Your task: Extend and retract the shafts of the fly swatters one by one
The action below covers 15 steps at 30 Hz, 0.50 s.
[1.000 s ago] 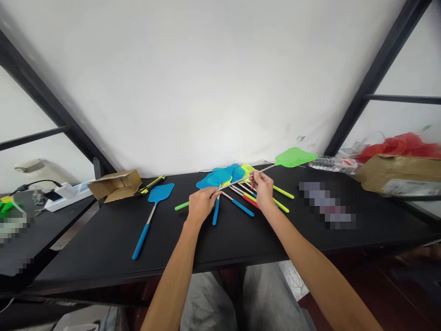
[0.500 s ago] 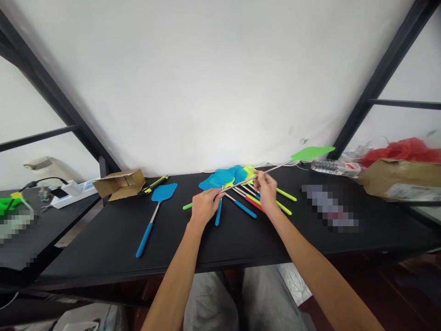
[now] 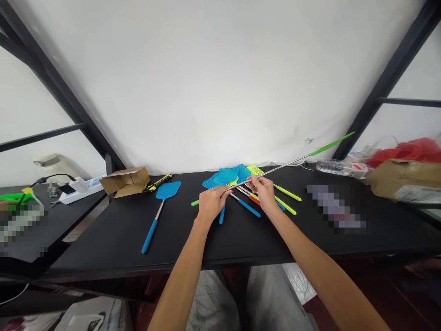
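A green fly swatter (image 3: 330,146) with a long metal rod is held in both hands, slanting up to the right above the table. My left hand (image 3: 211,203) is closed round its lower end, where the green grip pokes out at the left. My right hand (image 3: 263,189) pinches the rod farther up. The green head is turned nearly edge-on. Below and behind my hands, several blue and yellow-green swatters lie fanned out, among them a blue swatter (image 3: 228,174); my hands cover some of their rods. To the left, apart from these, lies another blue swatter (image 3: 168,190).
On the black table (image 3: 113,234), an open cardboard box (image 3: 128,183) stands at the back left, beside a yellow-and-black object (image 3: 160,182). A power strip (image 3: 82,189) is farther left. At the right are a plastic bottle (image 3: 339,168), a blurred object (image 3: 336,207) and a brown package (image 3: 403,181).
The green swatter's head has risen, moved right and turned from its flat face to nearly edge-on. My right hand has turned slightly with the rod. The whole view has shifted a little.
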{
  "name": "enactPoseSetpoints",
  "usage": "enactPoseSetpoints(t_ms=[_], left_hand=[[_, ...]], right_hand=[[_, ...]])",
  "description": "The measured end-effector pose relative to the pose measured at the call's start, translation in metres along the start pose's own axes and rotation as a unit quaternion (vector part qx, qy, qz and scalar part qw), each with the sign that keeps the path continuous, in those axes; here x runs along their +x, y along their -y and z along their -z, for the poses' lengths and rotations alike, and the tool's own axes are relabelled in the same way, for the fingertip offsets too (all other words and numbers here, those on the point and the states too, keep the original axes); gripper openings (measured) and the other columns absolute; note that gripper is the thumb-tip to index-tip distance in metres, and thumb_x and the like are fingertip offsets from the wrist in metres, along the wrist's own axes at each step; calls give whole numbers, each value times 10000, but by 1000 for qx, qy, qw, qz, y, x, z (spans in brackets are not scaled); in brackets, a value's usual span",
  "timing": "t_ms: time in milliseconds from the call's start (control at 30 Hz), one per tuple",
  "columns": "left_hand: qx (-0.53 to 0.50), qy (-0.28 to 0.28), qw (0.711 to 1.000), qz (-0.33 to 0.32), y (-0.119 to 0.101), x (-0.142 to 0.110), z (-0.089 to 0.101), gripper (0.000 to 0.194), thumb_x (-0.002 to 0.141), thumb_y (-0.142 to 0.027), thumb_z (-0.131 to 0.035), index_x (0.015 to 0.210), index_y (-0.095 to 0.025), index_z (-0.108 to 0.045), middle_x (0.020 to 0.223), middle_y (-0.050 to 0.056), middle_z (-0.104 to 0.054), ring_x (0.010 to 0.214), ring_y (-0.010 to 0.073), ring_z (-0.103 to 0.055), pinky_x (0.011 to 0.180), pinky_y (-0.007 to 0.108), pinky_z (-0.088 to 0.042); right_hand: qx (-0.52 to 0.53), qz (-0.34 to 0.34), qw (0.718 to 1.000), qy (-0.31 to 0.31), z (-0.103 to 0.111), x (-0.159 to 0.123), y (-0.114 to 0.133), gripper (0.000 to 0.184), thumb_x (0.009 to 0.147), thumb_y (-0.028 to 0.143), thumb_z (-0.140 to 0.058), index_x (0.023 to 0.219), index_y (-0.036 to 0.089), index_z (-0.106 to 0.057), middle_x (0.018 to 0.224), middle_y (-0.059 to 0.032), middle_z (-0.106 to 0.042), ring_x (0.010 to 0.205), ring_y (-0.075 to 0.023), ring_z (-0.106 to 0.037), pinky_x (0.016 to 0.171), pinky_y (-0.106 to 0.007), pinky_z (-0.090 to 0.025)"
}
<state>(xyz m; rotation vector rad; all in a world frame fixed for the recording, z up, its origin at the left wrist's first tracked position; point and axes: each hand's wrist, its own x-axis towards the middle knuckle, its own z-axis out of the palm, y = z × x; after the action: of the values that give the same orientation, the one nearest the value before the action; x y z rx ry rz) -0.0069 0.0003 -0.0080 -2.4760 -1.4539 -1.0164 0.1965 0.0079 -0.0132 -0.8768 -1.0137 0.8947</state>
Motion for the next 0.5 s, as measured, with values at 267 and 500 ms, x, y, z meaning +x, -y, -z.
enactPoseSetpoints(t_ms=[267,500], left_hand=[[28,11,999,16,14,-2,6,356,977,-469,-457,1080,-289,-747,1019,33,-763,892,200,-694,672,260,-415],[49,-4,999,17,18,-2,8,342,982,-432,-451,1057,-265,-740,976,43,-759,853,211,-674,729,315,-411]], right_hand=[[87,24,978,-187,27,16,10,408,701,551,-758,689,151,-676,561,10,-553,483,-76,-452,417,-211,-323],[84,39,974,-207,34,17,10,425,722,571,-731,716,154,-650,557,31,-518,464,-70,-450,404,-204,-322]])
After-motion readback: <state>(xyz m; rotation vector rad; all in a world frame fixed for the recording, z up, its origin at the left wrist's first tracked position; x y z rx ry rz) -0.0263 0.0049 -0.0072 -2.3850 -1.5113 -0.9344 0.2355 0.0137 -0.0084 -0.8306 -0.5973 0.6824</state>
